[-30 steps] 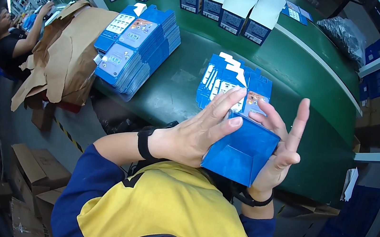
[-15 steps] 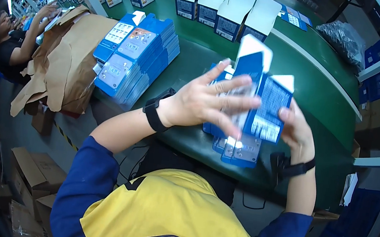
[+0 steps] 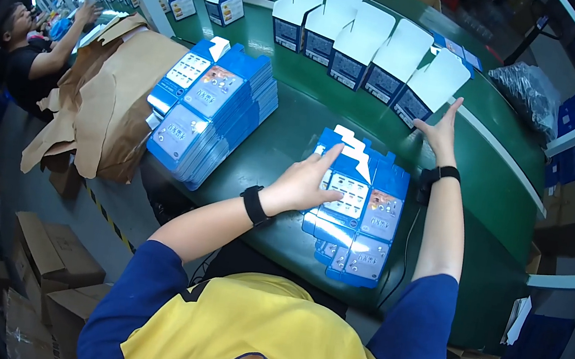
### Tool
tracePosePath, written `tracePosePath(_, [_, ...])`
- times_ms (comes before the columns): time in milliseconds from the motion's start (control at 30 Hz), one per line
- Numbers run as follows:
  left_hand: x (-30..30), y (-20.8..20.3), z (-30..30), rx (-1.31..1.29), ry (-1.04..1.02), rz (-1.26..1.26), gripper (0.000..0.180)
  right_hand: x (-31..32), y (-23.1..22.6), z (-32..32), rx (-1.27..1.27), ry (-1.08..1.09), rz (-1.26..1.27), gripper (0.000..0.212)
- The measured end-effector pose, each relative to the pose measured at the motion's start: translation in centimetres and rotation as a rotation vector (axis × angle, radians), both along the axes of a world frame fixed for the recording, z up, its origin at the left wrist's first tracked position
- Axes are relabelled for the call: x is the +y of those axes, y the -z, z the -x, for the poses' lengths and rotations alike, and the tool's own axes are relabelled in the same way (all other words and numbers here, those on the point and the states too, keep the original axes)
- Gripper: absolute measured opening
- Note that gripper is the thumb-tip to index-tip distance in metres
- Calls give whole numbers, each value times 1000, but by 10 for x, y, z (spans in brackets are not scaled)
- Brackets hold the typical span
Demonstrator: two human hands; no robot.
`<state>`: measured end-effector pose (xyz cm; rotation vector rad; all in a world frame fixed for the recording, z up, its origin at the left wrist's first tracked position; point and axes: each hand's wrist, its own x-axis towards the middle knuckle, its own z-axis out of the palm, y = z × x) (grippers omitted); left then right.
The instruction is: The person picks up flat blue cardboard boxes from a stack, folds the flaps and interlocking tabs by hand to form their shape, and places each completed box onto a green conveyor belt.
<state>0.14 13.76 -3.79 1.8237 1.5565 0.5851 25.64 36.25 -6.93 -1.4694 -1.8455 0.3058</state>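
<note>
My left hand (image 3: 303, 184) lies open at the left side of a small stack of flat, unfolded blue cartons (image 3: 378, 217), thumb and forefinger spread on the top one. Farther off, my right hand (image 3: 441, 136) is at the right side of a set-up blue box with its white lid raised (image 3: 437, 83). Its thumb is near the box's lower front corner and its fingers are stretched out, touching the side. This box stands at the right end of a row of similar boxes (image 3: 386, 51) with raised white lids.
A taller stack of flat cartons (image 3: 219, 116) stands left on the green table (image 3: 271, 166), beside torn brown paper (image 3: 113, 95). More set-up boxes (image 3: 223, 4) stand at the far left. A clear plastic bag (image 3: 527, 95) lies far right. Another person (image 3: 38, 63) works at the left.
The set-up box has moved from between my hands to the right end of the row, with my right hand at it. My left hand has come down onto the flat cartons.
</note>
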Motion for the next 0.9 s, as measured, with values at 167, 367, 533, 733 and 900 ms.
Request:
tracePosePath(167, [-5, -5, 21, -606, -141, 409, 88, -123, -44, -27, -96, -53, 628, 70])
tracePosePath(367, [-11, -11, 12, -1022, -190, 745, 91, -219, -13, -30, 174, -44, 791, 60])
tracePosePath(533, [-23, -16, 7, -883, -235, 551, 86, -253, -18, -16, 148, -82, 473, 59])
tracePosePath(733, [-40, -38, 13, -1041, -272, 329, 77, -306, -65, 45, 717, -164, 395, 59])
tracePosePath(900, [-56, -55, -2, -1169, -79, 61, 75, -345, -54, 77, 528, -518, 75, 70])
